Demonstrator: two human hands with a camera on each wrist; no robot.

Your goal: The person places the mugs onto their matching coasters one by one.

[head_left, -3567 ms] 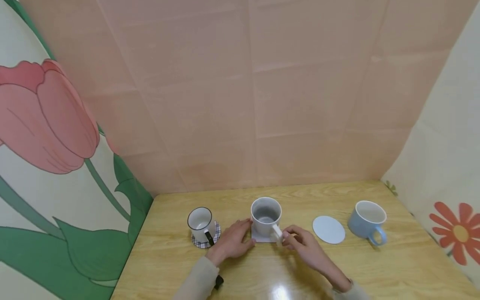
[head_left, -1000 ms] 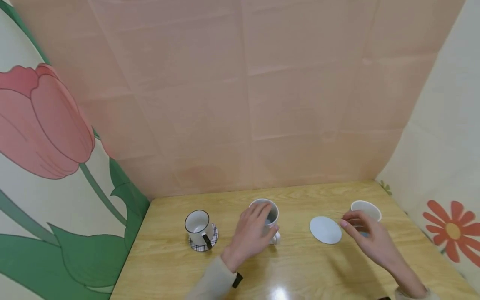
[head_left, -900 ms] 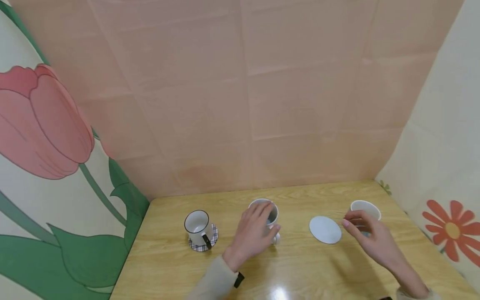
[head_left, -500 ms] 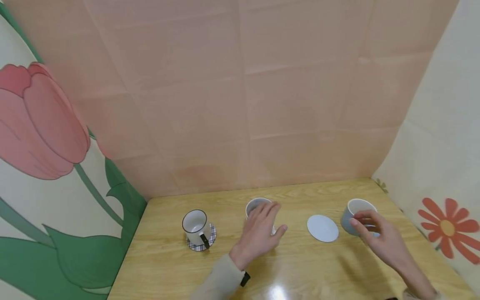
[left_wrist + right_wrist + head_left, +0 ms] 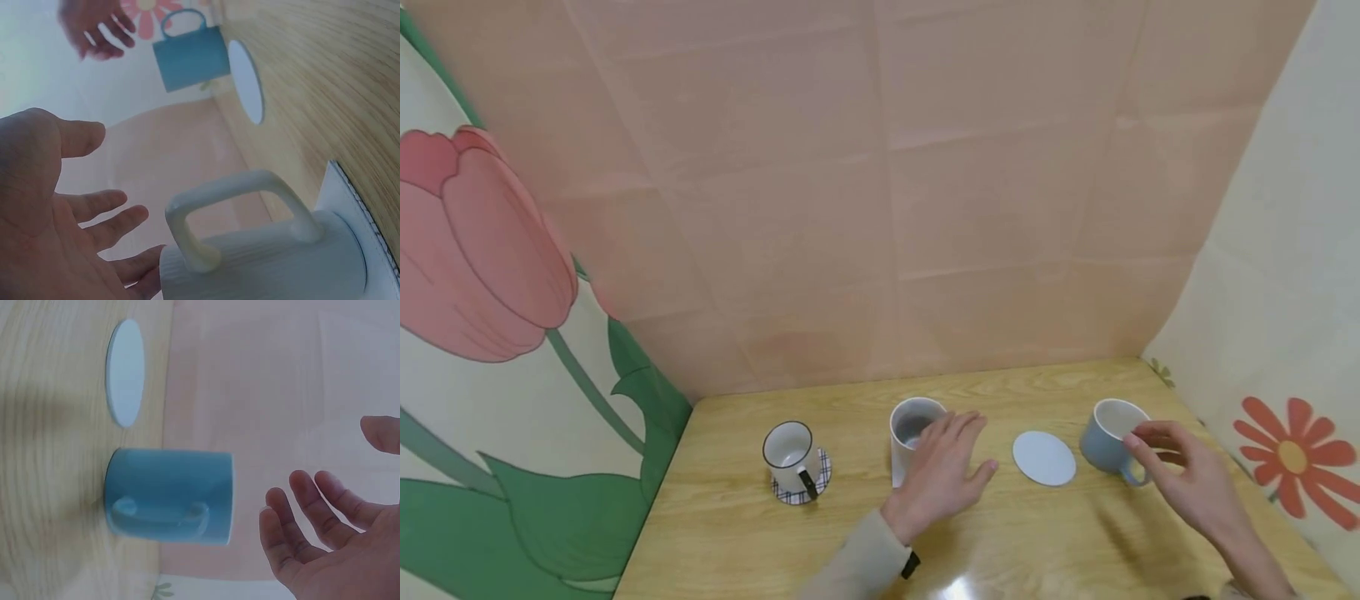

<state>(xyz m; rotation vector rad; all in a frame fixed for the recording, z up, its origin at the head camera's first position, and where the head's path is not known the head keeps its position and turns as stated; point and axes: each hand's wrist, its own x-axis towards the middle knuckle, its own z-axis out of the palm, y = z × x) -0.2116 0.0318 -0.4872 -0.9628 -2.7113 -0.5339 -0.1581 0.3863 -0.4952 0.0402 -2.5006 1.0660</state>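
A white mug [image 5: 901, 446] stands on a thin square coaster [image 5: 340, 187]. My left hand [image 5: 943, 479] hovers in front of it, fingers spread and holding nothing, and covers the mug's handle in the head view. In the left wrist view, that handle [image 5: 231, 190] shows beside the fingers. Farther right, a blue mug [image 5: 169, 494] stands upright on the bare table. My right hand [image 5: 1191, 483] is in the air near its rim and handle, fingers loosely bent with nothing in them. Left of the blue mug lies a round white coaster [image 5: 1043, 458].
A white mug with a black rim and black handle [image 5: 788, 467] stands on a round plaid coaster [image 5: 824, 479] at the left. The wooden table [image 5: 715, 533] ends at a pink cloth backdrop [image 5: 820, 250]; a flower-patterned sheet [image 5: 1292, 333] hangs at the right.
Earlier my right hand pinched the white mug's handle while my left was beside the mug; the right then moved over to the blue mug. Lately both hands have drifted rightward.
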